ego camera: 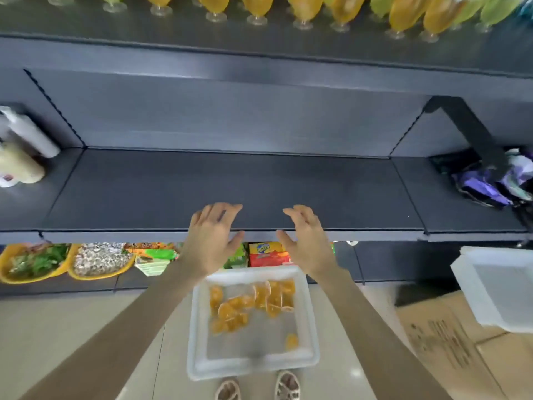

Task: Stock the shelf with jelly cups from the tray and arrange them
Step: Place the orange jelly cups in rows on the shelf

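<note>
With left hand (212,241) and right hand (307,241) spread and empty, pinch each jelly cup (245,304) in the tray (196,327) at the rim: likely light, slippery, easily crushed

Shelf (230,183) under fingers (222,210) plain dark grey; jelly cups (251,301) nearer than fingers orange, in white tray (199,327); packet (268,254) just below fingers red, yellow top; bowls (5,272) far left of fingers yellow; wrappers (484,186) far right purple; cardboard box (450,342) brown, dark print
</note>
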The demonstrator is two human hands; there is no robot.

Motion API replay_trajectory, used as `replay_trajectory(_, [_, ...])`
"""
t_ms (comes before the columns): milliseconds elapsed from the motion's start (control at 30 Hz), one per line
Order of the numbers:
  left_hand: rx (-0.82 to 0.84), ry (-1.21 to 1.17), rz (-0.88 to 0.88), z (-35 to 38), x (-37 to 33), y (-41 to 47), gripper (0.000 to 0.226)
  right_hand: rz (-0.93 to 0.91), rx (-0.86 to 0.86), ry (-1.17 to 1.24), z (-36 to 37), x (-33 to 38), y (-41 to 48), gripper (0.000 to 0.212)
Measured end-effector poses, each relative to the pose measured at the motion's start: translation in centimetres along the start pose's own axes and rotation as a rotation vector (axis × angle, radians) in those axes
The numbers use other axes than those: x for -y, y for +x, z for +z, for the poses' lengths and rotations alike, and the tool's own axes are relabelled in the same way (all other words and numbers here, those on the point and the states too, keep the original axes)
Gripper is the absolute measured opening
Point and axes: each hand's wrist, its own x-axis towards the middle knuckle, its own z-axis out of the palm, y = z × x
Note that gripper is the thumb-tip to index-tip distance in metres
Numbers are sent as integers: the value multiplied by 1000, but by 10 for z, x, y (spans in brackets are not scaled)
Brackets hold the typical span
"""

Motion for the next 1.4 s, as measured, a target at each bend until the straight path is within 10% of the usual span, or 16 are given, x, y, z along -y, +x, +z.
replay_trajectory(600, [610, -343, -721, 328, 100, -166, 46, 322, 518, 160, 366, -144, -11, 43])
replay_trajectory(1100, [479, -473, -1216, 453, 123, -184, 59, 529, 359, 631, 496, -182, -27, 40])
replay_trajectory(1400, [382, -590, -1186, 448, 116, -186, 57, 615, 321, 831, 488, -191, -38, 18])
